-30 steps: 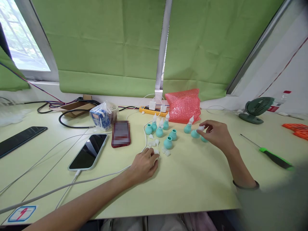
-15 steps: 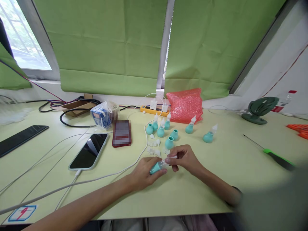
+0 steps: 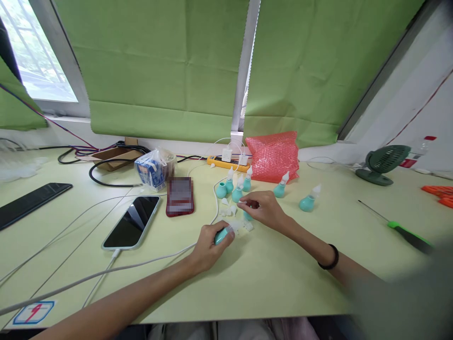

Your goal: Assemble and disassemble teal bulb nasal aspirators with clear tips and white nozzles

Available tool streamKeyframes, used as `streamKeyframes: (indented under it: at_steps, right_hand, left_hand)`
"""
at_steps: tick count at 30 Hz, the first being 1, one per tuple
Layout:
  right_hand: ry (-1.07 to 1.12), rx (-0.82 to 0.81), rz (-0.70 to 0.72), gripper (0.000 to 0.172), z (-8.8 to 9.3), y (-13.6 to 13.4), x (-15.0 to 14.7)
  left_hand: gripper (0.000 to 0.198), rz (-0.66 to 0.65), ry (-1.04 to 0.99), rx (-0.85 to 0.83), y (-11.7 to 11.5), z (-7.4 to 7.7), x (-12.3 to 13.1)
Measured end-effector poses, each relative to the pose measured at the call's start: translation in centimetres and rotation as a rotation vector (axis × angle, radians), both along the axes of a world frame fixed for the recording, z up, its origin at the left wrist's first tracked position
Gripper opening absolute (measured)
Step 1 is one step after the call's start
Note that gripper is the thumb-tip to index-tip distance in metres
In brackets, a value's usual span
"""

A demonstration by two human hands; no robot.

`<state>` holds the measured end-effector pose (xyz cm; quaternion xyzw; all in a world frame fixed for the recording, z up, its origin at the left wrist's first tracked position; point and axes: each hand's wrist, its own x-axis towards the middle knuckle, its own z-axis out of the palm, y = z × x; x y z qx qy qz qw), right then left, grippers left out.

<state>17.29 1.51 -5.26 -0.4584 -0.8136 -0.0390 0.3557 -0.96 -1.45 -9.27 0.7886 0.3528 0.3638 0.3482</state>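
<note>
My left hand (image 3: 209, 243) is closed around a teal rubber bulb (image 3: 221, 234) with a clear part at its tip, low over the pale green table (image 3: 269, 278). My right hand (image 3: 264, 210) has moved out to the pile of small white plastic tips (image 3: 230, 210) and pinches one of them between thumb and fingers. Beyond my hands stand several more teal bulbs (image 3: 236, 189), some with white nozzles; two stand apart on the right, one (image 3: 281, 188) near the pink bag and another (image 3: 307, 201) further right.
A pink bubble-wrap bag (image 3: 272, 156) and a yellow power strip (image 3: 226, 163) lie behind the bulbs. A phone (image 3: 130, 221) on a white cable, a red case (image 3: 180, 196), a blue packet (image 3: 153, 169) and a black keyboard (image 3: 31, 200) are left. A green-handled screwdriver (image 3: 399, 226) and a fan (image 3: 380, 163) are right.
A second ago my right hand was at the bulbs on the right. It came in to the bulb in my left hand, and now it reaches out to the white tips.
</note>
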Motion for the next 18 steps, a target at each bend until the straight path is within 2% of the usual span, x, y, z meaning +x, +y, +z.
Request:
streamKeyframes:
  at_steps: [4, 6, 8, 11, 14, 18]
  right_hand:
    - [-0.154, 0.046, -0.011, 0.013, -1.0, 0.3, -0.4]
    - [-0.109, 0.089, 0.005, 0.013, -1.5, -0.7, -0.6]
    - [0.040, 0.098, 0.025, 0.013, -2.1, -1.9, -0.9]
    - [0.349, -0.076, 0.087, 0.008, -2.9, -3.6, -1.4]
    - [0.563, -0.309, 0.155, 0.011, -3.6, -4.1, -1.8]
    - [0.631, -0.338, 0.211, 0.010, -3.7, -3.9, -1.8]
  left_hand:
    - [0.036, -0.043, -0.128, -0.172, 0.1, 0.0, 0.3]
    - [0.035, -0.077, -0.215, -0.306, 0.1, -0.1, 0.5]
    - [0.034, -0.119, -0.315, -0.455, 0.1, -0.2, 0.7]
    - [0.034, -0.199, -0.429, -0.627, 0.2, -0.4, 0.8]
    - [0.033, -0.296, -0.482, -0.686, 0.3, -0.6, 0.9]
    - [0.034, -0.331, -0.485, -0.702, 0.3, -0.7, 0.9]
